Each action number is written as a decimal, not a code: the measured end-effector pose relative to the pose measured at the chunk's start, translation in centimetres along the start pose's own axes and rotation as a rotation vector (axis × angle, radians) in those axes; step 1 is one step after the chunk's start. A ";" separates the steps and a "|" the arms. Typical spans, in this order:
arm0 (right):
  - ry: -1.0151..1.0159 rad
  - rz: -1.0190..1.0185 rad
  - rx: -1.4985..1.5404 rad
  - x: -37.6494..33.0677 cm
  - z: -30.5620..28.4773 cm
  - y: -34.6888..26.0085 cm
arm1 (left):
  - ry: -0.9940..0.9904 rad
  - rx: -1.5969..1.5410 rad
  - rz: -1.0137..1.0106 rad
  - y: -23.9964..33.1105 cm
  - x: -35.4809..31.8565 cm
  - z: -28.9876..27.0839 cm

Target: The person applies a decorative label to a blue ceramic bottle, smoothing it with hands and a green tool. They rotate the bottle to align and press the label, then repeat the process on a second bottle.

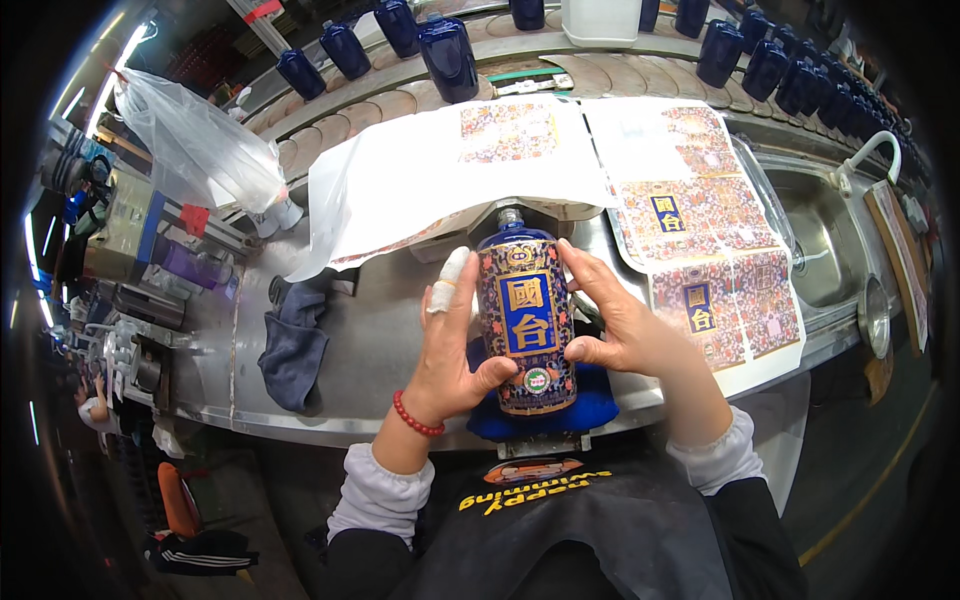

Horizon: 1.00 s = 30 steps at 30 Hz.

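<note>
A dark blue glass bottle (526, 300) covered with a flowered, gold-edged label lies face up in front of me, its neck pointing away. It rests on a blue cloth-covered support (590, 405) at the near edge of the bench. My left hand (440, 345) clasps its left side, thumb on the lower front; one finger is wrapped in white, and red beads circle the wrist. From the right, my right hand (625, 320) holds the other side, fingertips near the shoulder and thumb at the edge of the label. Printed label sheets (690, 230) lie beyond and to the right.
Blank-backed paper (400, 170) covers the bench's far middle. A grey cloth (293, 345) lies left, below a clear plastic bag (200, 140). Plain blue bottles (448, 60) stand on a curved slatted conveyor (640, 75) behind. A sink (815, 215) with a white tap is at right.
</note>
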State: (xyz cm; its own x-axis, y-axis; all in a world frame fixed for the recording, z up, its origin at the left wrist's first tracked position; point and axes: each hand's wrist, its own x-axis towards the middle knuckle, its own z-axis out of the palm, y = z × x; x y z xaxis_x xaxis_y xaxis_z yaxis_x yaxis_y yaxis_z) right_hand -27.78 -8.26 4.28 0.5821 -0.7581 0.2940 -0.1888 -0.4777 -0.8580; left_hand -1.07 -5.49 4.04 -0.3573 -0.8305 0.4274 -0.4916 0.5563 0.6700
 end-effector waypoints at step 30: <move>0.033 -0.096 -0.178 -3.2 1.0 -1.8 | -0.070 0.080 -0.059 0.9 -6.0 2.1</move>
State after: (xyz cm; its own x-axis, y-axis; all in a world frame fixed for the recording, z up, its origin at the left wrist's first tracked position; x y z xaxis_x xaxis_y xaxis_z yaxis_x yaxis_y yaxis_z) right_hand -28.48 -4.56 4.49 0.5785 -0.7182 0.3867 -0.2723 -0.6170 -0.7384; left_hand -0.98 0.08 0.82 -0.3790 -0.8591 0.3439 -0.5743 0.5098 0.6406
